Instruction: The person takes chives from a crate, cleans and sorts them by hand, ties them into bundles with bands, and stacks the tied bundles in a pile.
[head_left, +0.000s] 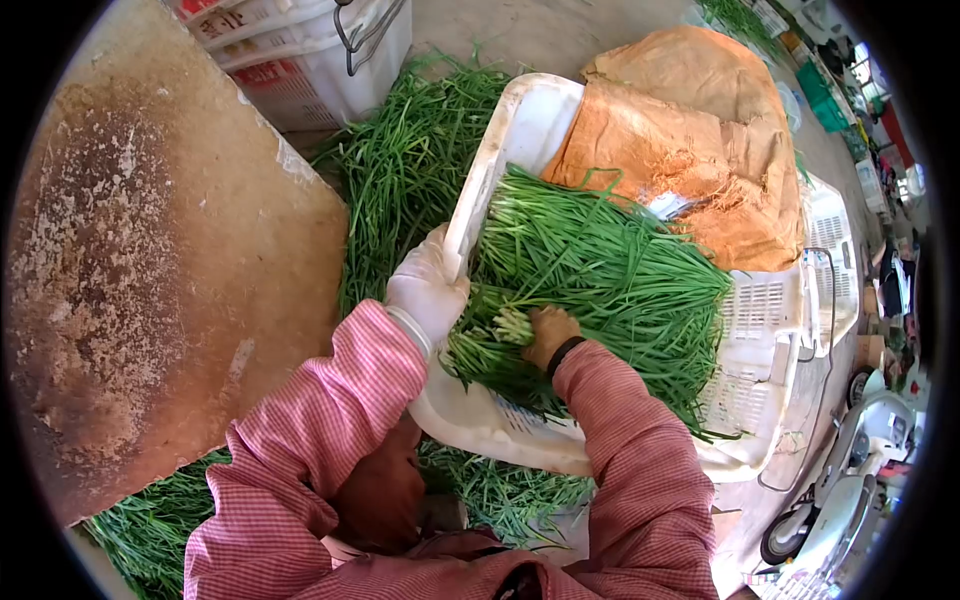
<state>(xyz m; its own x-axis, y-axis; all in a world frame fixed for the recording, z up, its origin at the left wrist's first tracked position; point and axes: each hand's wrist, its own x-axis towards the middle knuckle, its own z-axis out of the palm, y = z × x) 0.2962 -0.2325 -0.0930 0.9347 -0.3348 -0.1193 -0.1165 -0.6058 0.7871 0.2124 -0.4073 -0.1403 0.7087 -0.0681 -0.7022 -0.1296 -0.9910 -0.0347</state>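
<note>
Long green stalks with pale cut ends (610, 270) fill much of a white plastic crate (520, 115). My left hand (430, 285), in a pale glove, is closed on the crate's left rim. Bare, with a dark band at the wrist, my right hand (550, 335) is closed around a bundle of stalks near their pale ends, low in the crate. Its fingertips are partly hidden by the greens. An orange-brown cloth (655, 135) covers the crate's far end.
A worn brown board (200, 270) stands at the left. Loose greens (420, 140) lie on the floor beyond the crate, and more (510, 490) lie below it. Stacked white crates (300, 75) are at the upper left. A parked scooter (850, 490) is at the right.
</note>
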